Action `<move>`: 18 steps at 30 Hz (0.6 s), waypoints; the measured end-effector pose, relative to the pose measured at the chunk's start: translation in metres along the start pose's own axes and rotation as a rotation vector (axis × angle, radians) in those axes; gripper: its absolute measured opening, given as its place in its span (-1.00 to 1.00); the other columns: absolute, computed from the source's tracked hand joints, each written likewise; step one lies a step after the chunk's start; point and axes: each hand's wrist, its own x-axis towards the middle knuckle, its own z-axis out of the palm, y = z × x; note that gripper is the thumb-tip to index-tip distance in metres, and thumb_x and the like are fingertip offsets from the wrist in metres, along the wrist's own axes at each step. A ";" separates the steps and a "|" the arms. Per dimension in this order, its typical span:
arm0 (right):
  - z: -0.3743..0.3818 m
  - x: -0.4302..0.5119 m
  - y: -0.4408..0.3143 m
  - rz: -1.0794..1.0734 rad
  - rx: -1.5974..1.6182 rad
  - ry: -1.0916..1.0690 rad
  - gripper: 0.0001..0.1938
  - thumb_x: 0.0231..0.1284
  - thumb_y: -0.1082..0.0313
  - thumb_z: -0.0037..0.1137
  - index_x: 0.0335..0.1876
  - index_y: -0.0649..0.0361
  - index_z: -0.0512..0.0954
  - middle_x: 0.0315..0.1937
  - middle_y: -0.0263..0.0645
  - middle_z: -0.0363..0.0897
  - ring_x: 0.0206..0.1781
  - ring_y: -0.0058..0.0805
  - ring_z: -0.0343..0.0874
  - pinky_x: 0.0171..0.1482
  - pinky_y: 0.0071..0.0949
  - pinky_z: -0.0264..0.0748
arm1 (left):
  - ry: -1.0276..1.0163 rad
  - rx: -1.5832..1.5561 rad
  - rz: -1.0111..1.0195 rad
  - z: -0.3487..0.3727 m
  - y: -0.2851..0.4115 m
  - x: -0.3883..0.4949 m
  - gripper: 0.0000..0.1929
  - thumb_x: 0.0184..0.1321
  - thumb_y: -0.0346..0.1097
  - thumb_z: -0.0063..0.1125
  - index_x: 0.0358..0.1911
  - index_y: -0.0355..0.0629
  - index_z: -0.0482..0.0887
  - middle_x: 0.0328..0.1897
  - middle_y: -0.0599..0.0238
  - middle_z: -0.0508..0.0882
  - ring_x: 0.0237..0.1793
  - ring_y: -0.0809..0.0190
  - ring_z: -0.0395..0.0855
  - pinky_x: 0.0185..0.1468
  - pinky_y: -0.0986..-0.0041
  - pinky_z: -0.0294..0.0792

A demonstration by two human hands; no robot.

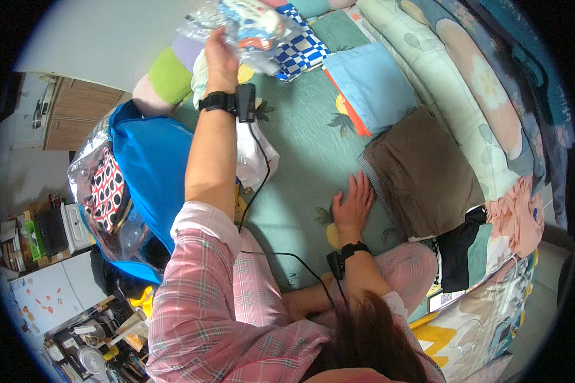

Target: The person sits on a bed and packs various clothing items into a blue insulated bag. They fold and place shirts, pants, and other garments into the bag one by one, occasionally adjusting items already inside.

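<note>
My left hand (220, 60) is stretched out at the top of the view, gripping a clear plastic bag (258, 28) with white, blue and orange contents that are blurred. Behind that bag lies a blue-and-white checked cloth (303, 45). On the green pineapple-print bed cover (297, 139), my right hand (353, 206) rests palm down and holds nothing. Its fingertips are beside the edge of a folded dark brown cloth (421, 172). Farther back, a folded light blue cloth (371, 86) overlaps an orange one (347, 105). Below my left wrist sits a white plastic bag (254, 153).
A blue storage bag (151, 153) with a clear side, stuffed with fabric, stands at left. A rolled pale green quilt (441, 72) lies along the right. Black cables (287, 253) run from my wrist devices across my lap. Pink ruffled fabric (517, 215) hangs near the bed's right edge.
</note>
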 end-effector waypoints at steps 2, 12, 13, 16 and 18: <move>0.000 0.000 0.000 -0.004 0.004 0.000 -0.44 0.22 0.27 -0.01 0.37 0.15 0.27 0.49 -0.17 0.13 0.54 -0.19 0.04 0.49 0.03 -0.02 | -0.042 0.042 -0.004 -0.021 0.019 -0.002 -0.83 0.12 -0.34 0.08 -0.22 -0.18 0.60 -0.23 0.31 0.67 -0.15 0.21 0.60 0.01 0.36 0.43; 0.000 0.000 0.001 0.011 -0.006 -0.020 -0.44 0.23 0.23 -0.01 0.37 0.12 0.29 0.51 -0.23 0.08 0.56 -0.23 0.01 0.48 0.02 0.02 | 0.691 0.782 -0.085 -0.084 -0.002 -0.052 -0.75 -0.09 -0.31 0.33 -0.39 -0.37 0.66 -0.45 0.21 0.62 -0.51 0.18 0.51 -0.38 0.33 0.36; 0.000 0.000 0.001 0.006 0.000 -0.012 -0.44 0.23 0.23 -0.01 0.37 0.12 0.28 0.51 -0.23 0.08 0.56 -0.23 0.01 0.47 0.02 0.02 | 0.719 0.817 -0.096 -0.079 -0.002 -0.058 -0.74 -0.09 -0.32 0.34 -0.38 -0.39 0.65 -0.45 0.19 0.62 -0.50 0.15 0.52 -0.35 0.32 0.38; 0.001 -0.001 0.000 -0.001 -0.001 0.003 -0.43 0.23 0.23 -0.01 0.37 0.13 0.28 0.51 -0.22 0.08 0.56 -0.22 0.02 0.47 0.02 0.02 | 0.729 0.973 0.012 -0.057 0.004 -0.070 -0.63 -0.09 -0.32 0.35 -0.25 -0.45 0.61 -0.31 0.07 0.65 -0.35 0.07 0.58 -0.19 0.28 0.42; 0.001 -0.001 0.001 0.002 0.008 -0.001 -0.43 0.22 0.23 0.00 0.37 0.14 0.29 0.51 -0.21 0.09 0.56 -0.22 0.02 0.47 0.02 0.02 | 0.834 1.214 0.255 -0.041 0.002 -0.075 -0.52 -0.09 -0.30 0.36 -0.11 -0.47 0.54 -0.17 -0.01 0.64 -0.19 0.02 0.60 -0.06 0.25 0.41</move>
